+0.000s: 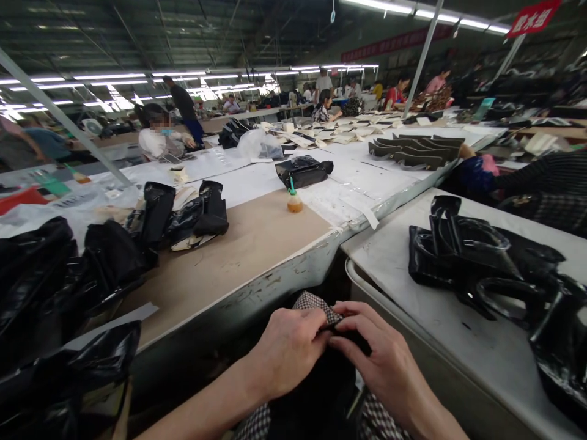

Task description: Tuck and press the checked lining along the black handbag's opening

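Observation:
Both my hands meet low in the middle, over my lap. My left hand [287, 351] and my right hand [378, 351] have their fingers curled and pinched together on a small black piece [351, 339] held between them. The piece is mostly hidden by the fingers. Under the hands lies checkered cloth [316, 304] on my lap. The table edge [257, 287] is just ahead of my hands.
Glossy black shoe uppers are piled at left [105, 256] and on the white table at right [486, 256]. A small glue bottle [294, 200] stands on the brown tabletop. A black bag [302, 170] lies beyond it. Other people work at the far tables, and a sleeve [541, 174] shows at right.

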Action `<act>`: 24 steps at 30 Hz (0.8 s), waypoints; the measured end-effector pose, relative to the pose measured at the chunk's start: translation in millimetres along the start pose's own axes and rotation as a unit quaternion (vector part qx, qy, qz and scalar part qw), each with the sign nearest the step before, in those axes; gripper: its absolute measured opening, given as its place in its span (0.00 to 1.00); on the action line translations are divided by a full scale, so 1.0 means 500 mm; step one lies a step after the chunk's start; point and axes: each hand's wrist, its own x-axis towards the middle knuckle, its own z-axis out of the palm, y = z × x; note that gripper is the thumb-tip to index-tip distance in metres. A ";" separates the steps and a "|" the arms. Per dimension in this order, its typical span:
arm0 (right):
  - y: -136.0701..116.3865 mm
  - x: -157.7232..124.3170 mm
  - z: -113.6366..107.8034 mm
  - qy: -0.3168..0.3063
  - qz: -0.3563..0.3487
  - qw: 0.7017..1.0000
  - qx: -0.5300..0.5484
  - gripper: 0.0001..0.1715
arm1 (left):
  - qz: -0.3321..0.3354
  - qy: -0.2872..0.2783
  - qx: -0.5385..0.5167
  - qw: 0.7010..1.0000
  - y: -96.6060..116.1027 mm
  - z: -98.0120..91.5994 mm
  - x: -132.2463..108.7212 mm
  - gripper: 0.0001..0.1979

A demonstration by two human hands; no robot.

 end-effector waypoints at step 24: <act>-0.002 -0.048 -0.026 0.035 0.020 0.997 -0.066 0.05 | 0.003 -0.008 -0.073 0.997 0.010 0.000 -0.008 0.02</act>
